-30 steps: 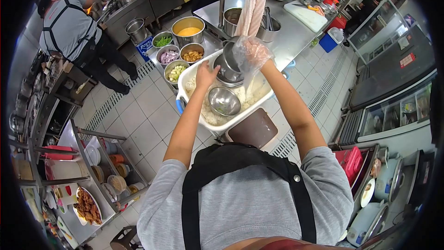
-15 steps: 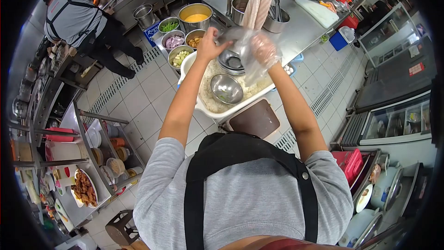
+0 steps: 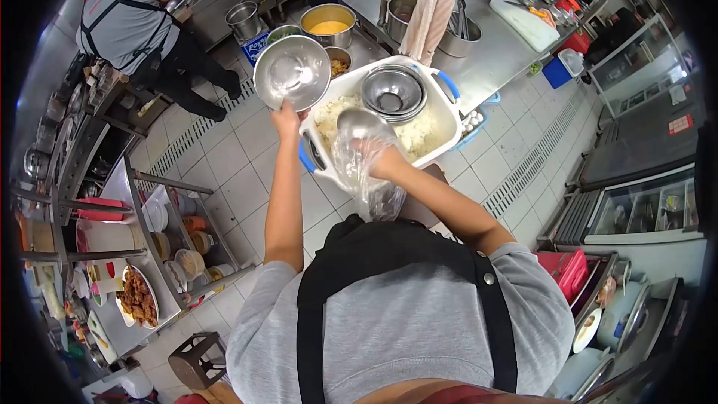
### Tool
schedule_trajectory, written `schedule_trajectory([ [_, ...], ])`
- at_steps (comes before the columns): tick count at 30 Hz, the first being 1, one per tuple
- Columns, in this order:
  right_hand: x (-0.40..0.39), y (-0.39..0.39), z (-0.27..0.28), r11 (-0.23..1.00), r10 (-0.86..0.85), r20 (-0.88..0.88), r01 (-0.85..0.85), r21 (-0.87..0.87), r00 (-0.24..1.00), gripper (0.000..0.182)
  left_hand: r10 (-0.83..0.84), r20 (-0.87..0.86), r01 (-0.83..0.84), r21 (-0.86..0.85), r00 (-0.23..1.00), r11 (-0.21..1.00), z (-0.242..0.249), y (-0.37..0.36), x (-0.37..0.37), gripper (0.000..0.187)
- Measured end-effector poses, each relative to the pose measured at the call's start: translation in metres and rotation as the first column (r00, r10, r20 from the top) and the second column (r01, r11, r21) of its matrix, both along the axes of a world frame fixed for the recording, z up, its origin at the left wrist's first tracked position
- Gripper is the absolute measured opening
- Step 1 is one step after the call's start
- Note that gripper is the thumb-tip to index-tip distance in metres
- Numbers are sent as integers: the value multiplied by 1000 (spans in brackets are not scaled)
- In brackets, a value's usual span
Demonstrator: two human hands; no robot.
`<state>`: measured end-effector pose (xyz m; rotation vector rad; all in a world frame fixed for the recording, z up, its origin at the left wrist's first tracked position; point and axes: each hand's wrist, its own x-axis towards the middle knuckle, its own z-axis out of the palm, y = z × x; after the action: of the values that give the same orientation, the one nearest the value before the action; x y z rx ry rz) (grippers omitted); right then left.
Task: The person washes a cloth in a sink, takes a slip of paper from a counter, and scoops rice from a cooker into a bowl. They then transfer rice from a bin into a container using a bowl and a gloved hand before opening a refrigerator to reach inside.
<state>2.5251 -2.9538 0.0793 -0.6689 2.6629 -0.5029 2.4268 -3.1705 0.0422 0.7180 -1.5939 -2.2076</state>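
Observation:
My left hand (image 3: 287, 118) grips the lower rim of a shiny metal bowl (image 3: 292, 67), raised beside the tub. My right hand (image 3: 378, 161), loosely covered by a clear plastic bag (image 3: 363, 176), is at the near rim of a second metal bowl (image 3: 363, 123). The fingers look closed on that rim, though the plastic partly veils them. This bowl is over the white rice (image 3: 419, 135) in a white tub (image 3: 451, 121) with blue handles. A stack of metal bowls (image 3: 393, 93) sits in the tub, beyond my right hand.
Behind the tub are a pot of yellow liquid (image 3: 329, 28) and a container of brown pieces (image 3: 339, 66). A pinkish cloth (image 3: 434, 7) hangs by the steel counter (image 3: 479, 67). A co-worker (image 3: 131, 19) stands at far left. Fried food fills a platter (image 3: 137, 299) on the left shelf.
My left hand has swung left and now holds up a metal bowl. My bagged right hand has come down and nearer to the bowl over the rice, which has shifted left against the stack.

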Motion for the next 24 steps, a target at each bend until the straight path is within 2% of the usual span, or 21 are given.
schedule_trajectory([
  [1,-7,6,0,984,57,-284,-103,-149,957,34,-31,21,31,-7,999,1000,-1,-2,3,30],
  [2,-12,8,7,936,59,-545,-237,-261,836,29,-62,47,63,-12,997,998,-5,-4,7,32],
  [4,-28,12,34,995,32,-465,-73,-70,885,27,-47,35,49,-53,998,997,-18,-2,9,35],
  [5,-35,12,48,995,36,-463,-76,-69,886,27,15,90,12,-293,996,956,-27,-1,6,38],
  [6,-43,12,59,999,-31,-451,24,-22,892,26,86,128,-7,-518,988,855,-36,0,3,42],
  [7,-47,11,64,992,-100,-445,124,25,890,25,151,130,-53,-563,980,825,-38,5,3,49],
  [8,-47,10,56,993,-96,-449,120,24,888,25,155,125,-59,-562,980,825,-38,8,2,49],
  [10,-41,4,22,998,55,-567,-30,52,822,22,175,95,-72,-653,980,754,-40,17,7,48],
  [11,-40,-3,11,983,131,-410,-173,-67,903,21,176,96,-71,-655,980,752,-41,20,6,48],
  [12,-44,-14,-8,982,130,-409,-173,-70,903,21,207,125,-62,-699,970,712,-44,24,4,46],
  [14,-57,-32,-57,976,215,-275,-198,89,937,29,277,172,-43,-776,945,629,-46,33,-3,44],
  [15,-71,-36,-85,975,219,-276,-202,87,936,29,256,210,37,-835,944,549,-36,40,5,37],
  [16,-91,-42,-113,994,110,-314,-99,51,943,23,262,206,32,-838,943,545,-35,41,11,37],
  [17,-107,-48,-132,1000,1,-348,3,10,937,18,187,67,-30,-880,980,473,-35,41,15,32],
  [18,-109,-51,-145,1000,7,-354,-4,9,935,18,99,-71,-105,-908,993,406,-35,40,16,29],
  [19,-104,-47,-156,995,-65,-427,90,38,902,25,106,-77,-114,-908,991,404,-34,41,17,29],
  [20,-103,-44,-151,981,-133,-499,186,57,856,33,123,-83,-130,-882,989,454,-33,43,16,26],
  [21,-109,-38,-146,982,-131,-497,182,56,858,33,138,-79,-139,-854,987,502,-32,43,16,24],
  [22,-107,-31,-122,978,-127,-209,157,137,970,35,140,-68,-129,-857,988,500,-32,42,17,24],
  [23,-101,-25,-110,972,-133,105,109,207,986,37,134,-16,-85,-844,991,529,-32,40,20,24],
  [24,-94,-18,-116,975,-168,112,148,167,979,39,128,24,-52,-826,991,562,-31,40,17,24],
])
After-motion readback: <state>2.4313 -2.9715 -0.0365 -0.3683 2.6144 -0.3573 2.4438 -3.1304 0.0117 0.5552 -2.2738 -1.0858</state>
